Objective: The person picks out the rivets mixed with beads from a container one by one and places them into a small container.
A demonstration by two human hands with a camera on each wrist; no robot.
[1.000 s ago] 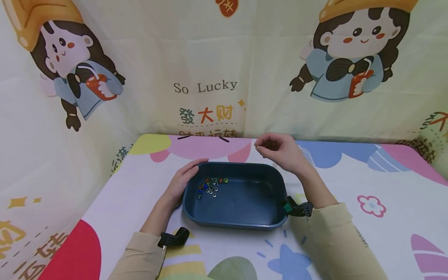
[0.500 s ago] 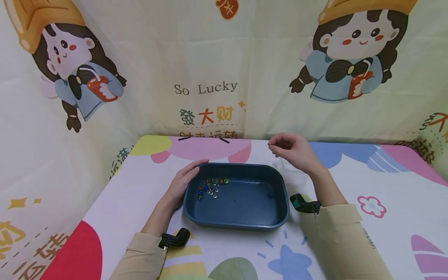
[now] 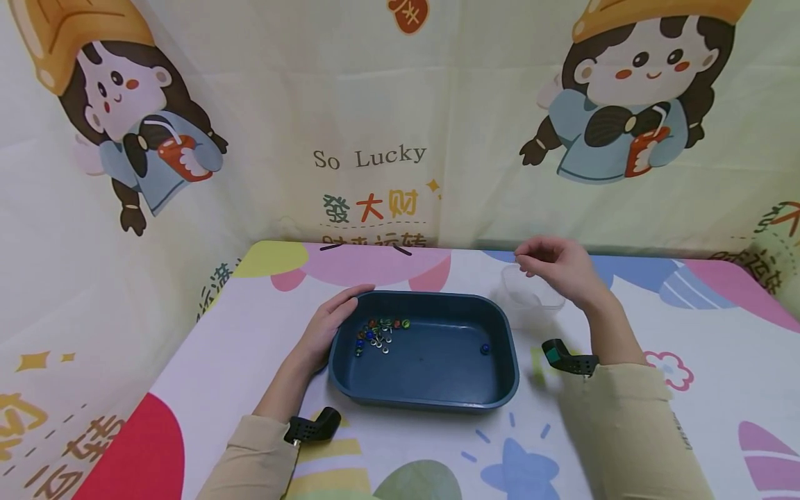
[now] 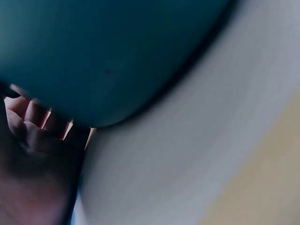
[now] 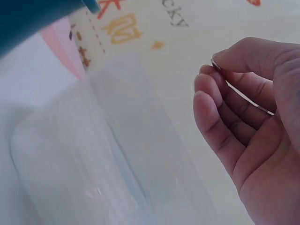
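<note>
A dark blue rectangular basin (image 3: 437, 378) sits on the table. My left hand (image 3: 321, 330) holds its left end, fingers along the outer wall and over the far corner; the left wrist view shows those fingers (image 4: 35, 112) bent against the basin wall. Glass marbles (image 3: 371, 326) and small silver metal pieces with ringed ends (image 3: 378, 340) lie together at the basin's left side. One blue marble (image 3: 485, 348) lies alone at the right. Over a clear plastic box (image 3: 544, 298), my right hand (image 3: 559, 271) pinches a small metallic piece (image 5: 215, 64) between thumb and finger.
The clear box stands close to the basin's far right corner. A printed cloth (image 3: 375, 83) hangs behind the table's far edge. A colourful patterned tablecloth (image 3: 625, 319) covers the table. Each wrist wears a black camera mount (image 3: 569, 357).
My right hand has moved right, away from above the basin's far rim to over the clear box, which now shows more. My left hand stays on the basin.
</note>
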